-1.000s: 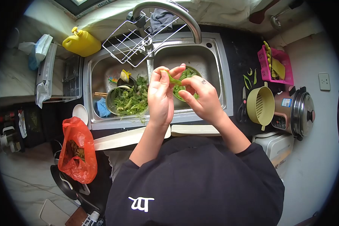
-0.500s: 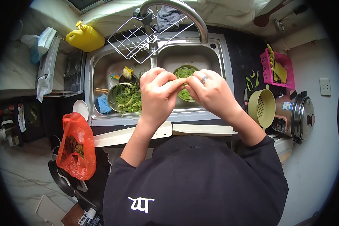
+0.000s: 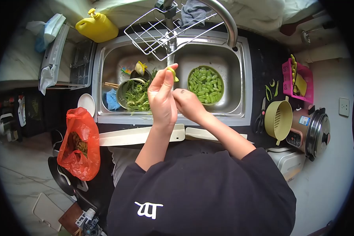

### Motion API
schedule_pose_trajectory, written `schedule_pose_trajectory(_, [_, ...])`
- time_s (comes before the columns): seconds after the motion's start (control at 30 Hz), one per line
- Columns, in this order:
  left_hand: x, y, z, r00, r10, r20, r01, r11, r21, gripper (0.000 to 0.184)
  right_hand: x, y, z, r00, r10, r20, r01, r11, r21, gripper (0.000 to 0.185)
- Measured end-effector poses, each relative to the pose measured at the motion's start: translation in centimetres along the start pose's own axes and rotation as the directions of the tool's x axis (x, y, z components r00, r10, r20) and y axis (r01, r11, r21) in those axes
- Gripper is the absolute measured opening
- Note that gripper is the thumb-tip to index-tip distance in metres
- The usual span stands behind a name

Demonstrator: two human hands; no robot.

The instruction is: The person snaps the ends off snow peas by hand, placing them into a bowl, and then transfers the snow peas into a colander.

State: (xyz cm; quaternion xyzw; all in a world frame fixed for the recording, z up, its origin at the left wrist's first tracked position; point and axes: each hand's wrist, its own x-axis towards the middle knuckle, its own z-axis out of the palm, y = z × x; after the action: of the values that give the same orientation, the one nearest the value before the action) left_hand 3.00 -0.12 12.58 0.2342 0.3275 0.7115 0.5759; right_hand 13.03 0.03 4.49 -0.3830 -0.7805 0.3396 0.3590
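My left hand (image 3: 162, 98) is raised over the sink divider, thumb and fingers pinching a pale green piece of green bean (image 3: 173, 74). Close beside it, my right hand (image 3: 189, 105) has its fingers curled in behind the left palm; their tips are hidden, so what they hold cannot be made out. In the right basin sits a round green bowl (image 3: 223, 87) with many short cut green bean pieces (image 3: 204, 84). The left basin holds a pot (image 3: 122, 94) heaped with leafy green scraps (image 3: 137, 94).
A wire rack (image 3: 145, 37) and curved faucet (image 3: 232, 29) hang over the sink. To the right are loose green pods (image 3: 268, 93), scissors (image 3: 259, 122), a green strainer (image 3: 278, 120), a pink basket (image 3: 287, 80) and an electric cooker (image 3: 308, 131). A red bag (image 3: 80, 153) lies left.
My hands were together in a pinch over the right bowl. Now the left holds the bean piece higher, while the right has dropped down and left, uncovering the bowl. The view has shifted slightly.
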Motion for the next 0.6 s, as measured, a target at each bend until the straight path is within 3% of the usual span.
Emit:
schedule_pose_trajectory(0.07, [0.0, 1.5, -0.4, 0.998, 0.004, -0.068, -0.007, 0.999, -0.043, 0.024, 0.5, 1.4, 3.7, 0.991, -0.044, 0.125, 0.041, 0.999, 0.027, 0.007])
schedule_pose_trajectory(0.1, [0.2, 1.7, -1.1, 0.996, 0.031, -0.082, -0.033, 0.999, -0.019, 0.024, 1.9, 0.6, 4.5, 0.969, 0.042, 0.242, -0.056, 0.997, 0.054, 0.007])
schedule_pose_trajectory(0.2, [0.3, 2.3, -2.4, 0.993, 0.029, -0.118, -0.025, 0.999, 0.03, 0.022, 3.2, 2.1, 8.0, 0.967, 0.007, 0.256, 0.011, 0.998, -0.069, 0.008])
schedule_pose_trajectory(0.27, [0.0, 2.4, -2.8, 0.993, 0.062, -0.105, -0.047, 0.988, 0.145, 0.019, 4.6, 2.4, 7.2, 0.872, 0.195, 0.448, -0.065, 0.955, -0.29, 0.013])
schedule_pose_trajectory(0.3, [0.0, 2.4, -3.0, 0.992, 0.061, -0.106, -0.046, 0.989, 0.142, 0.019, 5.0, 2.1, 5.7, 0.892, 0.282, 0.353, -0.257, 0.959, -0.118, 0.013])
schedule_pose_trajectory(0.33, [-0.1, 2.3, -3.3, 0.995, 0.017, -0.096, 0.001, 0.983, 0.186, 0.018, 5.0, 2.7, 4.4, 0.927, 0.264, 0.268, -0.258, 0.964, -0.057, 0.014])
schedule_pose_trajectory(0.43, [-0.2, 1.2, -3.7, 0.993, -0.069, -0.101, 0.09, 0.971, 0.222, 0.016, 5.1, 3.5, 0.0, 0.973, 0.193, 0.123, -0.196, 0.981, 0.011, 0.015])
schedule_pose_trajectory(0.57, [-0.5, 0.4, -4.0, 0.991, -0.111, -0.071, 0.124, 0.97, 0.211, 0.017, 6.2, 2.3, 2.8, 0.987, 0.13, 0.098, -0.143, 0.981, 0.133, 0.021])
schedule_pose_trajectory(0.6, [-0.7, 0.7, -3.9, 0.992, -0.097, -0.086, 0.115, 0.965, 0.237, 0.017, 5.9, 3.5, 5.5, 0.992, 0.034, 0.118, -0.06, 0.973, 0.224, 0.019])
